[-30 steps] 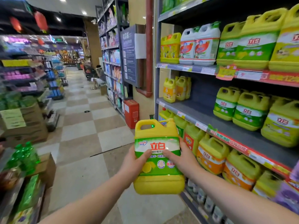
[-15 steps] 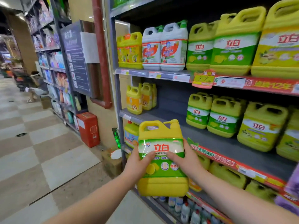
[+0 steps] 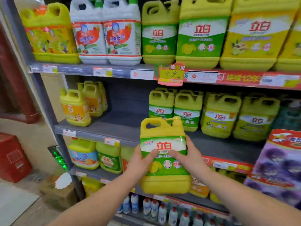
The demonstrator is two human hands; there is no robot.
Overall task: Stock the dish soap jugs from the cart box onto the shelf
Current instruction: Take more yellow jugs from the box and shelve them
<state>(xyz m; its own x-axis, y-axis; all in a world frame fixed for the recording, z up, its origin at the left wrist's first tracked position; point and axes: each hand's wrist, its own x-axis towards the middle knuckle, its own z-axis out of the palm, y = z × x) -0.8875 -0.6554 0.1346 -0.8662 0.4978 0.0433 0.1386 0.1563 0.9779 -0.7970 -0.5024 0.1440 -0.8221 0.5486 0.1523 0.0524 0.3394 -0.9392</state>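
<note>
View has swung from aisle to shelf (image 3: pixel 123 126); left hand (image 3: pixel 140 162) and right hand (image 3: pixel 190 159), fingers closed on the jug (image 3: pixel 164 160), ready for placing.

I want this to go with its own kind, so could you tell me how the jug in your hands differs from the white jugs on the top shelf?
The held jug is yellow with a green label; the white jugs carry red labels. The held jug is off the shelf, gripped by the left hand and right hand; the white jugs stand side by side. Its cap is yellow; theirs look green. Both have a built-in handle on top.
</note>
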